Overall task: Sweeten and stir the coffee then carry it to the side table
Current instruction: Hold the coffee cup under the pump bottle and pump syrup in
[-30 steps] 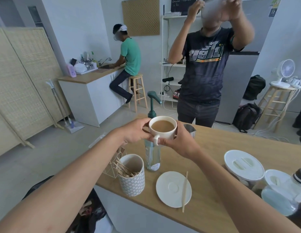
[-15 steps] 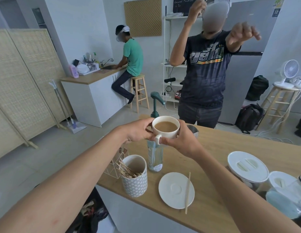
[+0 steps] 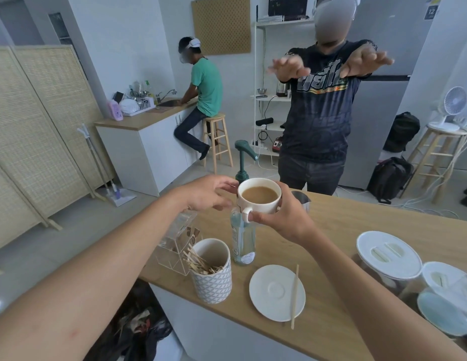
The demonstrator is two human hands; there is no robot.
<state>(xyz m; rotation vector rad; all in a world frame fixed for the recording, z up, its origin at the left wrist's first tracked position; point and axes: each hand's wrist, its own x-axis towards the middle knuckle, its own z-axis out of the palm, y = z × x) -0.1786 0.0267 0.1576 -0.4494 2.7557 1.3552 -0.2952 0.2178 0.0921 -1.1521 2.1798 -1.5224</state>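
Observation:
A white cup [image 3: 257,207] full of milky coffee is held in the air above the wooden counter [image 3: 344,238]. My right hand [image 3: 287,220] grips it, with the thumb at the handle and the fingers round the far side. My left hand [image 3: 206,194] is blurred just left of the cup with its fingers spread, the tips close to the rim. The white saucer [image 3: 271,293] lies below on the counter with nothing on it but a wooden stir stick [image 3: 295,298] resting across its right edge. A clear syrup bottle with a green pump [image 3: 243,246] stands right under the cup.
A patterned cup of wooden stirrers [image 3: 211,281] and a clear sachet holder [image 3: 176,243] stand at the counter's left end. White lidded jars [image 3: 388,256] sit at right, with a metal jug [image 3: 301,201] behind the cup. A person [image 3: 318,121] stands across the counter with arms out. A stool with a fan [image 3: 446,136] is at far right.
My left hand has loosened from the cup and slid a little left; the right hand keeps hold. The person opposite has lowered both arms and stretched them forward.

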